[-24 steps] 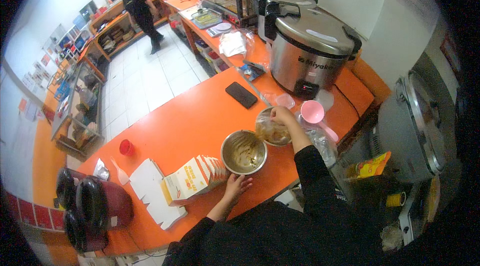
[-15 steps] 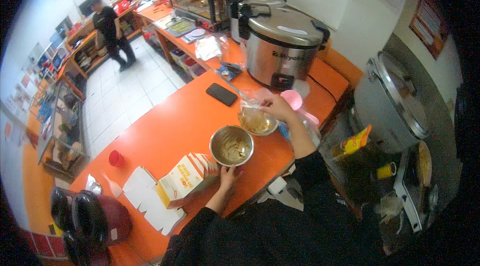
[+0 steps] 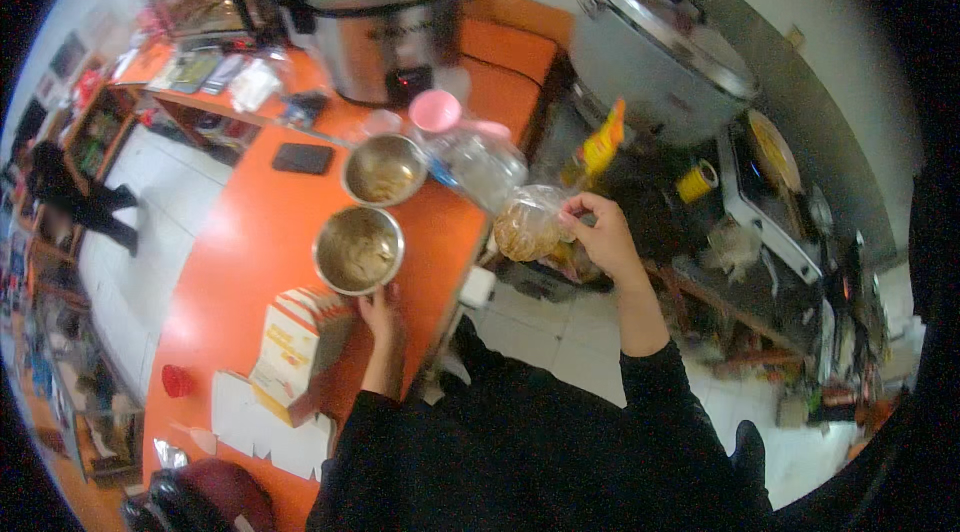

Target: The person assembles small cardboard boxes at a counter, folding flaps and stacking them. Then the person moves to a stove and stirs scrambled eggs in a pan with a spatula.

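My right hand (image 3: 604,236) pinches the top of a clear plastic bag (image 3: 527,224) with brownish food in its bottom. The bag hangs past the table's right edge. My left hand (image 3: 379,314) grips the near rim of a metal bowl (image 3: 358,250), which has pale smears and bits of food inside. Just behind it stands a second metal bowl (image 3: 383,170) with a little brownish residue. Crumpled clear plastic (image 3: 480,164) lies to the right of that bowl, beside a pink scoop (image 3: 436,112).
White-and-yellow food boxes (image 3: 290,352) and flattened white card (image 3: 262,424) lie near my left forearm. A phone (image 3: 302,158) rests on the orange table (image 3: 225,277). A large rice cooker (image 3: 385,27) stands behind; a big grey pot (image 3: 660,57) and stove (image 3: 765,207) are right. Far left is another person (image 3: 85,192).
My right hand has lifted the bag from over the far bowl and carried it right, past the table edge. My left hand stays on the near bowl. The view has turned right.
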The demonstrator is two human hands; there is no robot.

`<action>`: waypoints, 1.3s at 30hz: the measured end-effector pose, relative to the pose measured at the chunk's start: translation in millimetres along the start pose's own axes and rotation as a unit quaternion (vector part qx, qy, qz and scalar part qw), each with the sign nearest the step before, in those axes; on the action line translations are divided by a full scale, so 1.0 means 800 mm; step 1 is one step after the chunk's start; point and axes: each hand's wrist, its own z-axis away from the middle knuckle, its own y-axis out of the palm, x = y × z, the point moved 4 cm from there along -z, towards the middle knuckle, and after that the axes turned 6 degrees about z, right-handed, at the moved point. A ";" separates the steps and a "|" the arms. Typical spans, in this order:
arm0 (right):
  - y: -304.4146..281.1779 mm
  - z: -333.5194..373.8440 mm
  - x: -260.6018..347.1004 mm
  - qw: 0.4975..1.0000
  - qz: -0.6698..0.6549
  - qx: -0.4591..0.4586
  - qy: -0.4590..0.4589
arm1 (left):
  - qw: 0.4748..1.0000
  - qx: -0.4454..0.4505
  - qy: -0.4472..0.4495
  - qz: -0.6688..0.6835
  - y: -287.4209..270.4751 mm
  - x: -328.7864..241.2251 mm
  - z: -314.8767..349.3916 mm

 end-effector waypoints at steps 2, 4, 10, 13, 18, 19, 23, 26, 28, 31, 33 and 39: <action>-0.010 0.040 -0.052 0.996 0.051 -0.029 0.065 | 0.998 -0.060 -0.032 0.006 0.012 0.010 0.011; -0.005 0.085 -0.098 0.991 0.072 -0.063 0.096 | 0.996 -0.064 -0.063 -0.024 0.021 0.004 0.024; 0.064 0.161 -0.294 0.942 0.022 -0.121 0.312 | 0.993 -0.087 -0.072 -0.025 0.030 0.021 0.055; 0.105 0.167 -0.415 0.943 0.081 -0.198 0.254 | 0.990 -0.072 -0.002 -0.118 0.033 0.002 0.052; 0.110 0.087 -0.436 0.905 -0.111 -0.157 0.378 | 0.920 -0.033 0.097 -0.379 -0.056 0.000 -0.012; 0.115 0.084 -0.449 0.909 -0.102 -0.143 0.377 | 0.933 -0.046 0.085 -0.347 -0.054 -0.009 -0.015; 0.163 0.108 -0.542 0.957 0.070 -0.112 0.258 | 0.976 -0.132 0.034 -0.172 0.031 -0.036 0.014; 0.190 0.157 -0.576 0.962 0.153 -0.041 0.222 | 0.954 -0.086 0.080 -0.278 0.014 -0.037 0.016; 0.184 0.173 -0.530 0.908 0.041 0.107 0.404 | 0.965 -0.063 0.130 -0.221 0.038 -0.057 0.052; 0.169 0.192 -0.466 0.821 -0.198 0.142 0.516 | 0.993 -0.061 0.064 -0.074 0.072 -0.075 0.055; 0.185 0.173 -0.447 0.915 0.002 0.254 0.312 | 0.996 -0.036 0.066 -0.056 0.098 -0.081 0.027; 0.201 0.051 -0.223 0.955 0.025 0.286 0.075 | 0.998 -0.067 -0.012 0.007 0.150 -0.064 -0.085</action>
